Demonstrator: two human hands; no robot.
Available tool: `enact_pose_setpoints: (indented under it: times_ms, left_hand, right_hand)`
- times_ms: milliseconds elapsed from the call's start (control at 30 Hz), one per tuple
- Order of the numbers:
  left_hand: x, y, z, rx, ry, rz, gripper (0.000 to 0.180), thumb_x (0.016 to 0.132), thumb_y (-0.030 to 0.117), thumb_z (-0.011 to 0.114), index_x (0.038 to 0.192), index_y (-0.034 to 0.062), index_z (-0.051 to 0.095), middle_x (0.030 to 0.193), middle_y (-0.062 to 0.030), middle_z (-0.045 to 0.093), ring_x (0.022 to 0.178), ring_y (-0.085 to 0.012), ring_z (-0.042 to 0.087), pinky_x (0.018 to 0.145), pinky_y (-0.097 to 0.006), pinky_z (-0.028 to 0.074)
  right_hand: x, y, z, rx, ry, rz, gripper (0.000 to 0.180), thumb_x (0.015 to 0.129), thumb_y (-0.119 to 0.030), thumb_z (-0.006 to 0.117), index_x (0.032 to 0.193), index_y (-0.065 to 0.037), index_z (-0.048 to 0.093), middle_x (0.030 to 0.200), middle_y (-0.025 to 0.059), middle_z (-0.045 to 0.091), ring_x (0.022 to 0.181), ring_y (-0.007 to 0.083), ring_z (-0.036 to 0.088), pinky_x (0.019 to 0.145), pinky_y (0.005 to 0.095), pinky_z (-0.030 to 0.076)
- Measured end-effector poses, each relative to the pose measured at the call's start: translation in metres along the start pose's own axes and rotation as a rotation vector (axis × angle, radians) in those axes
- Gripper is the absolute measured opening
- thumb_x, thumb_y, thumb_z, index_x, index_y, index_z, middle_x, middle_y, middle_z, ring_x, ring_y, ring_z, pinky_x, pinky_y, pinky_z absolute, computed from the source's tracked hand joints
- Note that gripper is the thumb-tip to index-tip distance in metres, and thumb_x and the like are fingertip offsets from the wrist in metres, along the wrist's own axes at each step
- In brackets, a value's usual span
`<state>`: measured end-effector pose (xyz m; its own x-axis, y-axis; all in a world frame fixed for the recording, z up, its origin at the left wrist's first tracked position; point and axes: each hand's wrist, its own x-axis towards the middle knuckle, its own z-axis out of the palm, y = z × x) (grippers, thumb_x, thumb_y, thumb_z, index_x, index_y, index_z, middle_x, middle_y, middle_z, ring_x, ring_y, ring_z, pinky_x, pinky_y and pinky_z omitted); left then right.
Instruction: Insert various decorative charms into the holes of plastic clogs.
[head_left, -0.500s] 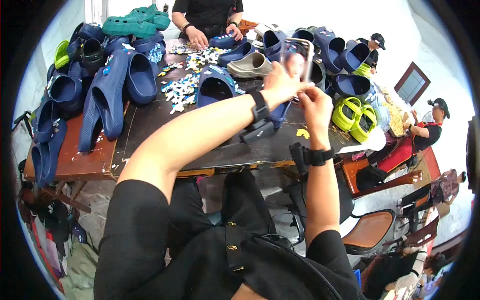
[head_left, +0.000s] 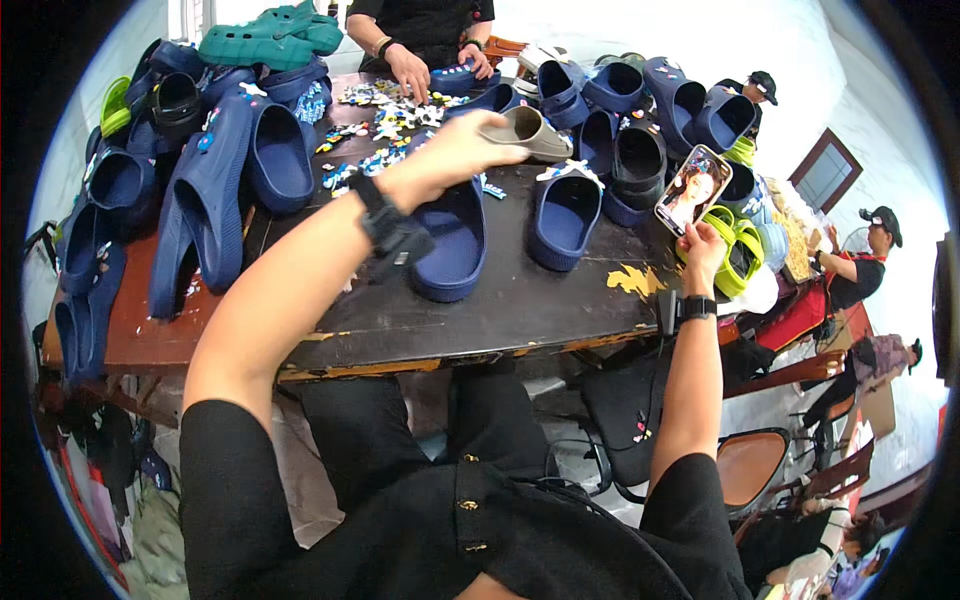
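Observation:
My left hand (head_left: 462, 152) reaches across the table, its fingers and thumb around the heel end of a grey-brown clog (head_left: 540, 135). Under that wrist lies a dark blue clog (head_left: 450, 250). Another blue clog (head_left: 567, 222), topped with a white charm, sits to its right. At the table's right side my right hand (head_left: 706, 248) grips the lower end of a phone (head_left: 695, 190), whose lit screen shows a picture of a person. Lime-green clogs (head_left: 740, 255) are right behind this hand.
Small colourful charms (head_left: 375, 165) lie scattered beyond my left wrist. Blue clogs (head_left: 200, 200) crowd the left, with green clogs (head_left: 265, 40) on top. Across the table, a co-worker's hands (head_left: 408, 70) are at the charms and a blue clog. Black clogs (head_left: 640, 165) stand before the phone.
My hands have parted: the left went left onto the grey-brown clog, which has shifted right and tilted. My right hand has carried the phone to the right and lower.

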<state>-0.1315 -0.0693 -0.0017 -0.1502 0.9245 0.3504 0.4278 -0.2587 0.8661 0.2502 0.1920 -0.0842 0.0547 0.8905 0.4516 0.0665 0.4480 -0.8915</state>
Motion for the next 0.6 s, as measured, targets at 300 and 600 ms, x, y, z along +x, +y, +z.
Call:
enact_pose_setpoints:
  times_ms: [300, 600]
  left_hand:
    - [-0.062, -0.037, -0.094, -0.116, 0.226, -0.214, 0.055, 0.088, 0.031, 0.069, 0.135, 0.0068, 0.052, 0.119, -0.0095, 0.061, 0.112, -0.0168, 0.059, 0.094, -0.036, 0.046]
    - [-0.093, -0.093, -0.109, -0.160, 0.294, -0.306, 0.047, 0.088, 0.027, 0.068, 0.129, 0.0084, 0.056, 0.111, -0.0067, 0.064, 0.108, -0.0151, 0.060, 0.091, -0.033, 0.045]
  right_hand:
    - [0.022, 0.025, 0.003, -0.222, 0.135, 0.079, 0.013, 0.085, -0.006, 0.074, 0.094, 0.002, 0.069, 0.070, 0.0033, 0.064, 0.051, 0.0087, 0.057, 0.046, 0.0227, 0.045]
    - [0.017, 0.005, 0.013, -0.583, 0.075, 0.093, 0.012, 0.085, -0.004, 0.072, 0.093, 0.004, 0.071, 0.072, 0.0096, 0.070, 0.056, 0.0156, 0.068, 0.051, 0.0257, 0.054]
